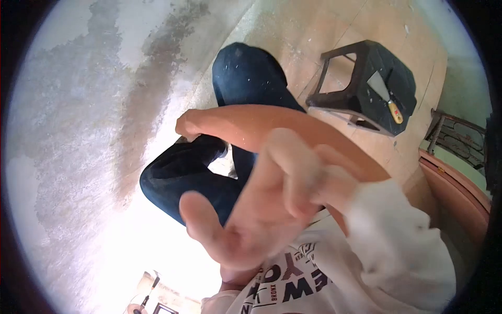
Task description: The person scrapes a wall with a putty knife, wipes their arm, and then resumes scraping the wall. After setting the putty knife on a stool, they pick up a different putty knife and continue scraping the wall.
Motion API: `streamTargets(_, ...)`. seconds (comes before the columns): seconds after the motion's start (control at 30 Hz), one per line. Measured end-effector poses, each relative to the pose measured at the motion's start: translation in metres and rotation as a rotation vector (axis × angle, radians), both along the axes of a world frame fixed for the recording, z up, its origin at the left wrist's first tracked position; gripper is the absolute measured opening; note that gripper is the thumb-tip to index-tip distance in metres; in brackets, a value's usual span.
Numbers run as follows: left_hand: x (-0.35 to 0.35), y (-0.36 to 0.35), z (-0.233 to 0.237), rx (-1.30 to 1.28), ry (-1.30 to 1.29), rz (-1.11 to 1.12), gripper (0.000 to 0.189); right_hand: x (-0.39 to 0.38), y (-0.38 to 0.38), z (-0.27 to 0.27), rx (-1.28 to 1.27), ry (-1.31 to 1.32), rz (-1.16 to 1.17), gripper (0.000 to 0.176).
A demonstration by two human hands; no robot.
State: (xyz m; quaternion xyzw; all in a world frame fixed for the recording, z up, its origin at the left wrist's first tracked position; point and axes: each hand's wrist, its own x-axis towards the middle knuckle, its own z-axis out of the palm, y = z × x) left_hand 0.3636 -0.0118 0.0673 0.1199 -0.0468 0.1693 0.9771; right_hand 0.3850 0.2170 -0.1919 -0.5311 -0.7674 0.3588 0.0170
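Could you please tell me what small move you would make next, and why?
I would probably bring the bare hand nearest the camera toward the yellow-handled, metal-bladed scraper to take it in a grip. That hand is blurred, but its thumb is spread and I see no tool in it, while the scraper lies unheld on the black plastic stool.

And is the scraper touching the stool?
Touching: the head view shows the scraper lying on top of the black stool.
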Motion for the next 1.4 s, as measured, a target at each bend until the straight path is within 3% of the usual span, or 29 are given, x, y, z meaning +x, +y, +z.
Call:
streamTargets(0.07, 0.011, -0.003, 0.012, 0.001, -0.044, 0.001, 0.072, 0.007, -0.002, 0.009, -0.014, 0.096, -0.127, 0.02)
streamTargets(0.1, 0.013, -0.004, 0.018, -0.004, -0.07, 0.004, 0.072, 0.016, -0.007, 0.019, 0.028, 0.014, -0.048, 0.032)
streamTargets(0.17, 0.005, -0.003, 0.034, 0.012, 0.165, 0.008, 0.078, 0.022, -0.008, 0.031, 0.051, 0.013, -0.035, 0.032)
streamTargets(0.2, 0.001, -0.001, 0.032, 0.015, 0.141, 0.012, 0.078, 0.02, -0.001, 0.023, 0.078, 0.035, -0.025, 0.032)
streamTargets(0.3, -0.009, 0.006, 0.025, 0.241, 0.106, -0.013, 0.073, 0.02, 0.004, 0.016, 0.056, -0.012, 0.0, 0.03)
streamTargets(0.33, -0.011, 0.005, 0.028, 0.293, 0.142, -0.007, 0.072, 0.018, 0.001, 0.015, 0.121, -0.019, -0.045, 0.015)
streamTargets(0.5, -0.027, -0.003, 0.039, 0.469, 0.259, 0.054, 0.068, 0.023, 0.004, 0.003, 0.082, -0.12, 0.01, 0.016)
streamTargets(0.57, -0.032, 0.001, 0.046, 0.807, 0.366, 0.052, 0.058, 0.027, 0.007, -0.006, 0.049, -0.135, 0.02, 0.017)
streamTargets(0.6, -0.035, 0.002, 0.048, 0.812, 0.365, 0.054, 0.058, 0.027, 0.008, -0.001, 0.015, -0.141, 0.025, 0.019)
streamTargets(0.67, -0.042, 0.006, 0.052, 1.2, 0.714, 0.286, 0.04, 0.029, -0.003, 0.004, 0.07, -0.084, -0.062, 0.019)
streamTargets(0.7, -0.048, 0.012, 0.045, 1.26, 0.783, 0.383, 0.029, 0.029, -0.009, 0.005, 0.118, -0.028, -0.145, 0.019)
streamTargets(0.77, -0.058, 0.03, 0.046, 1.221, 0.882, 0.413, 0.031, 0.028, -0.008, 0.002, 0.146, -0.02, -0.125, 0.019)
streamTargets(0.83, -0.069, 0.057, 0.04, 1.249, 0.919, 0.463, 0.031, 0.023, 0.009, -0.034, 0.199, -0.018, -0.085, 0.017)
streamTargets(0.87, -0.076, 0.075, 0.034, 1.253, 0.939, 0.468, 0.028, 0.03, 0.002, -0.008, 0.135, -0.087, -0.061, 0.015)
streamTargets(0.93, -0.079, 0.107, 0.039, 1.299, 0.986, 0.524, 0.031, 0.034, 0.011, -0.026, 0.176, 0.094, -0.207, 0.011)
streamTargets(0.97, -0.084, 0.128, 0.039, 1.278, 0.986, 0.552, 0.031, 0.044, -0.01, 0.049, 0.062, 0.028, -0.225, 0.016)
streamTargets(1.0, -0.088, 0.153, 0.032, 1.256, 0.95, 0.57, 0.031, 0.055, -0.005, 0.016, 0.305, 0.145, -0.14, 0.022)
streamTargets(1.03, -0.087, 0.176, 0.028, 1.202, 0.923, 0.628, 0.03, 0.055, -0.013, 0.04, 0.397, 0.071, -0.255, 0.025)
streamTargets(1.13, -0.071, 0.242, -0.008, 1.079, 0.876, 0.9, 0.026, 0.072, -0.01, 0.081, 0.439, 0.195, -0.331, 0.026)
streamTargets(1.17, -0.066, 0.263, -0.034, 1.087, 0.892, 1.075, 0.025, 0.079, -0.012, 0.099, 0.425, 0.232, -0.345, 0.025)
streamTargets(1.2, -0.065, 0.283, -0.075, 1.075, 0.88, 1.107, 0.025, 0.088, -0.016, 0.116, 0.437, 0.215, -0.321, 0.025)
streamTargets(1.27, -0.065, 0.311, -0.141, 1.034, 1.046, 1.328, 0.026, 0.108, -0.019, 0.146, 0.313, 0.316, -0.651, 0.034)
streamTargets(1.3, -0.062, 0.313, -0.136, 1.021, 1.03, 1.348, 0.026, 0.118, -0.019, 0.155, 0.326, 0.3, -0.638, 0.034)
streamTargets(1.37, -0.051, 0.308, -0.128, 0.779, 0.943, 1.113, 0.031, 0.134, -0.02, 0.164, 0.206, 0.741, -0.908, 0.042)
streamTargets(1.4, -0.046, 0.31, -0.13, 0.772, 0.933, 1.126, 0.031, 0.138, -0.015, 0.174, 0.212, 0.731, -0.897, 0.042)
